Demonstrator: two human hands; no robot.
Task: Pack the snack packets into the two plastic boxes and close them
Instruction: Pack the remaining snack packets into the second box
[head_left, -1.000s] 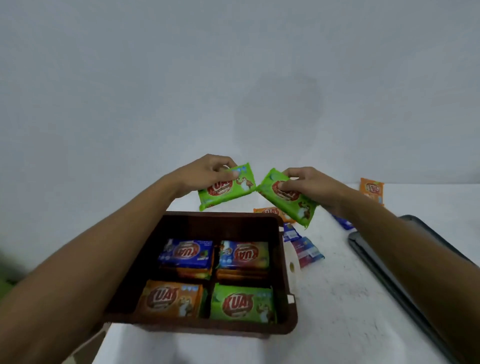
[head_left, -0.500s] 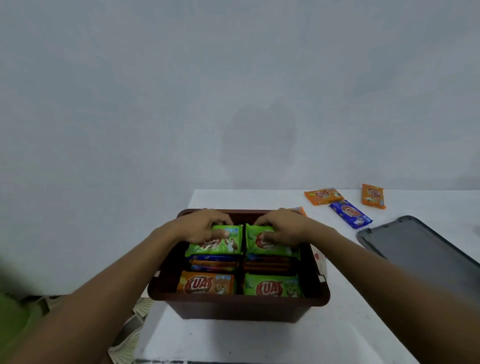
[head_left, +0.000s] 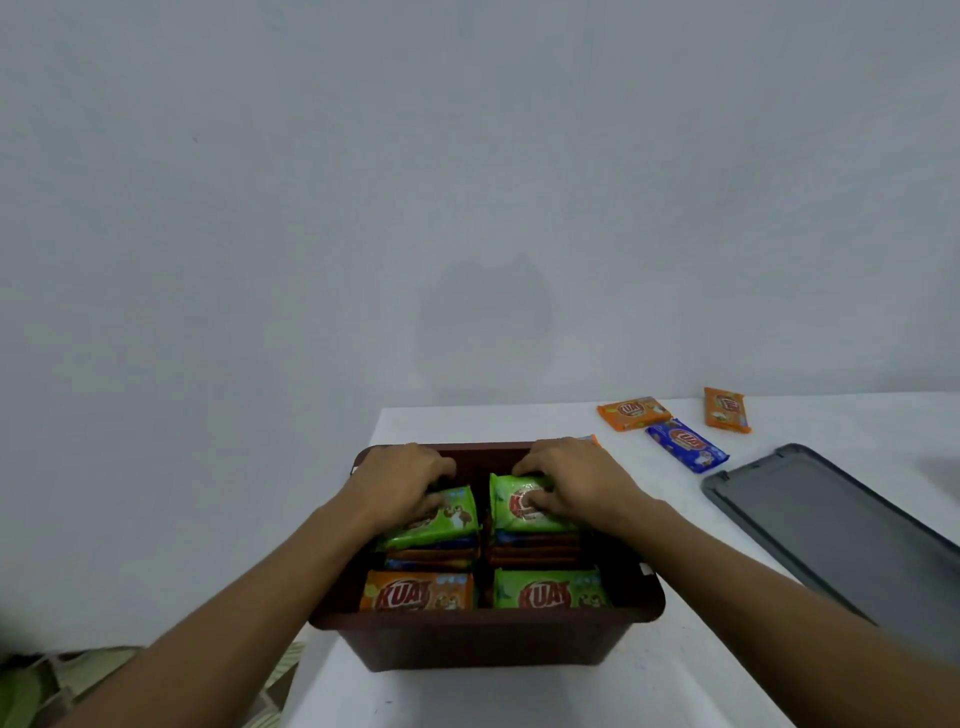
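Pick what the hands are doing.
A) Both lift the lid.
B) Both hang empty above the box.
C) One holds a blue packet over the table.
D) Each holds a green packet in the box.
D: the left hand grips the left green packet and the right hand the right green packet, atop the far row in the box; the lid lies aside.

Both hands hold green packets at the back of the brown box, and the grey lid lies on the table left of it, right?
Not quite: the head view shows the grey lid on the table to the right of the brown box, not the left. The left hand does hold the left green packet and the right hand the right green packet at its back.
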